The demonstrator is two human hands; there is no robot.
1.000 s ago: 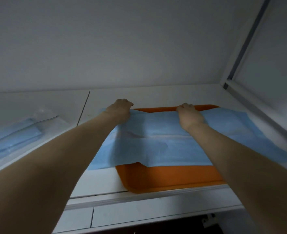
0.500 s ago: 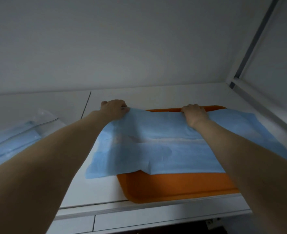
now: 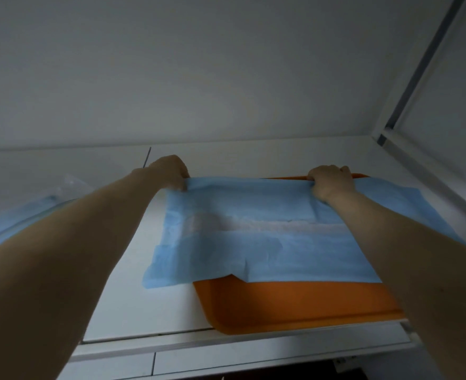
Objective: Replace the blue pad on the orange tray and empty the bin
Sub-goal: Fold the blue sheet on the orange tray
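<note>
Both hands work at the far edge of the blue pad (image 3: 253, 231), which lies spread over the orange tray (image 3: 294, 303) on the white bench (image 3: 144, 311). The left hand (image 3: 171, 171) has its fingers curled over the pad's far left corner and grips it. The right hand (image 3: 331, 182) is closed in the same way on the far edge, near the tray's back rim.

The pad does not sit square. Its left side overhangs the tray and rests on the bench, its right side runs out past the tray, and a broad near strip of orange is uncovered. A folded flap shows along the near edge.

Likely faults from here:
- Uneven pulling by the two hands would skew the sheet further or set a crease across it.
- The material looks thin, so a hard tug at a pinched corner could tear it.
- The tray's near rim lies close to the bench's front edge, and dragging the pad toward the person might carry the tray with it.
- The flap, if left, would leave part of the tray bare.

A clear packet (image 3: 34, 212) of blue sheets lies at far left. The bin is not in view.
</note>
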